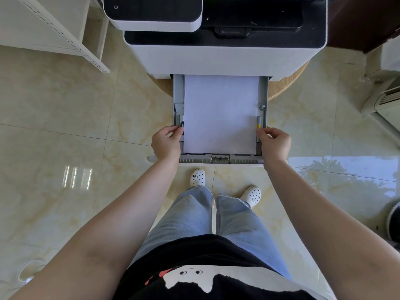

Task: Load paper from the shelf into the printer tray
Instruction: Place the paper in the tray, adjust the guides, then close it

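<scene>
A white and black printer (pixel 223 55) stands in front of me with its grey paper tray (pixel 225 158) pulled out toward me. A stack of white paper (pixel 220 113) lies flat inside the tray. My left hand (pixel 166 142) pinches the left side guide (pixel 181 123) of the tray. On the other side, my right hand (pixel 273 142) grips the right side guide (pixel 258 123), which has a yellow tab. Both guides sit close against the paper's edges.
A white metal shelf (pixel 65 33) stands at the upper left. The printer rests on a round wooden table (pixel 287 83). A white appliance (pixel 383 89) sits on the tiled floor to the right. My legs and white clogs are below the tray.
</scene>
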Demonstrator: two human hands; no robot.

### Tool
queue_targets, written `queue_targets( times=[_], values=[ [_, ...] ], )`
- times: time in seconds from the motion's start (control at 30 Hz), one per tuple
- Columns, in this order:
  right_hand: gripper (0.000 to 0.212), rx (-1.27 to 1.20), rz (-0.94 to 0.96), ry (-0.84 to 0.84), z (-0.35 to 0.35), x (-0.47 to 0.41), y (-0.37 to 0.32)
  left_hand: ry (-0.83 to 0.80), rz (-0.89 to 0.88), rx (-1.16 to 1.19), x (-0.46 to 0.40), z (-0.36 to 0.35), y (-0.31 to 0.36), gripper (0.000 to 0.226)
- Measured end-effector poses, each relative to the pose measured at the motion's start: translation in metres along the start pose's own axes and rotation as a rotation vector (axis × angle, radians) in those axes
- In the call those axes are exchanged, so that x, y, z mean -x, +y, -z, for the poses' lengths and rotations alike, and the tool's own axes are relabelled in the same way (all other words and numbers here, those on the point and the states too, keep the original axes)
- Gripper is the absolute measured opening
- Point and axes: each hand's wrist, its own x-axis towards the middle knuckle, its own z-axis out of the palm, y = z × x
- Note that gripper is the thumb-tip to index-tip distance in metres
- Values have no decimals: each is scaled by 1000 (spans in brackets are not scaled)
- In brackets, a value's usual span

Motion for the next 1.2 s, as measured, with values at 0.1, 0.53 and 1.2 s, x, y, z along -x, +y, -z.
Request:
queue_targets(
  times=[0.1, 0.53, 1.2],
  values=[
    [10, -16, -20, -16, -1, 3, -2, 1, -44, -48, 0, -1, -4, 17],
    [11, -149, -115, -10, 1, 3, -4, -5, 21, 159, -3, -2, -4, 13],
    [128, 464, 7, -351, 6, 8, 5, -400, -110, -564, -9, 8, -15, 123]
  ],
)
